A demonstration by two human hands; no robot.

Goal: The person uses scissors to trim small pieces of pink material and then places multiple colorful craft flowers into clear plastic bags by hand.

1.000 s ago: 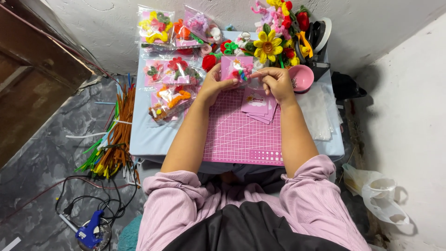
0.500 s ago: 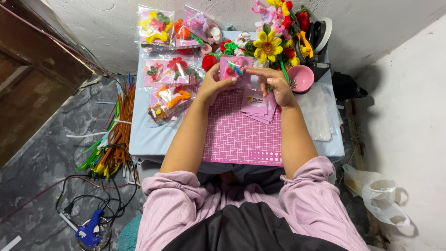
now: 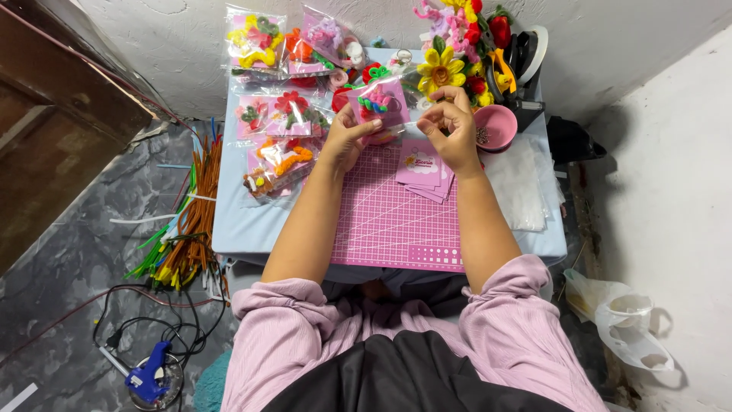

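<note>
My left hand [image 3: 347, 137] grips a small clear bag [image 3: 379, 103] holding a colourful pipe-cleaner craft on a pink card, above the far edge of the pink cutting mat [image 3: 389, 221]. My right hand [image 3: 451, 130] is just right of the bag with fingers curled, pinching near its upper right corner. A small stack of pink cards [image 3: 424, 168] lies on the mat under my right hand.
Several bagged crafts [image 3: 278, 114] lie on the table's [image 3: 236, 229] left side. Pipe-cleaner flowers [image 3: 457, 46] and a pink bowl [image 3: 496, 126] stand at the back right. Loose pipe cleaners [image 3: 187, 229] and a blue glue gun [image 3: 149, 374] are on the floor at left.
The bagged craft has been lifted slightly and turned upright between both hands; my right hand has shifted from the bag's side toward its top corner.
</note>
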